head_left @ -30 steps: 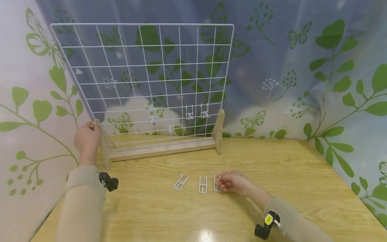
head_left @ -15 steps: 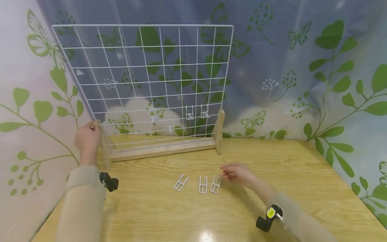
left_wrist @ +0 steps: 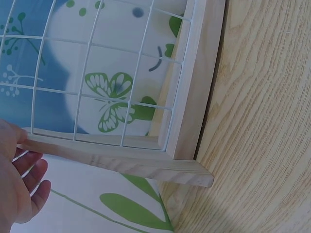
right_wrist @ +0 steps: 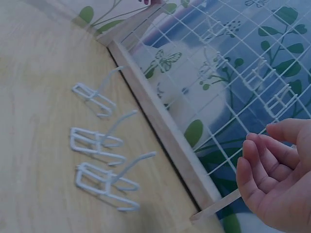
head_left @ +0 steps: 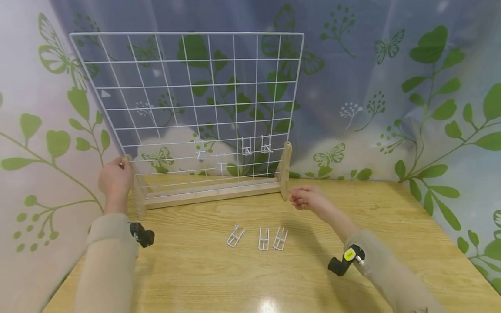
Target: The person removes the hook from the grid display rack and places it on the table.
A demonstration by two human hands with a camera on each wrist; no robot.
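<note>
A white wire grid panel [head_left: 188, 82] stands tilted in a wooden stand [head_left: 219, 191]. My left hand [head_left: 116, 179] pinches the top of the stand's left upright [left_wrist: 107, 160], thumb on one side and fingers below, as the left wrist view shows. My right hand [head_left: 311, 201] hovers beside the stand's right upright [head_left: 285, 171], fingers loosely bent and nothing in them. On the table lie three white wire hooks: a left hook [head_left: 235, 236], a middle hook [head_left: 264, 239] and a right hook [head_left: 280, 238]. Several similar hooks [head_left: 246, 146] hang on the panel's lower right part.
The wood-grain table [head_left: 203, 278] carries everything. Behind it hangs a curtain [head_left: 364, 87] printed with green leaves and butterflies, which also covers the left and right sides. A black wrist camera [head_left: 141, 234] sits on the left sleeve, and another camera [head_left: 346, 260] on the right.
My right hand let go of the right hook, which now lies slightly slanted beside the middle one. The hand then moved up and away toward the stand's right upright. My left hand stayed put.
</note>
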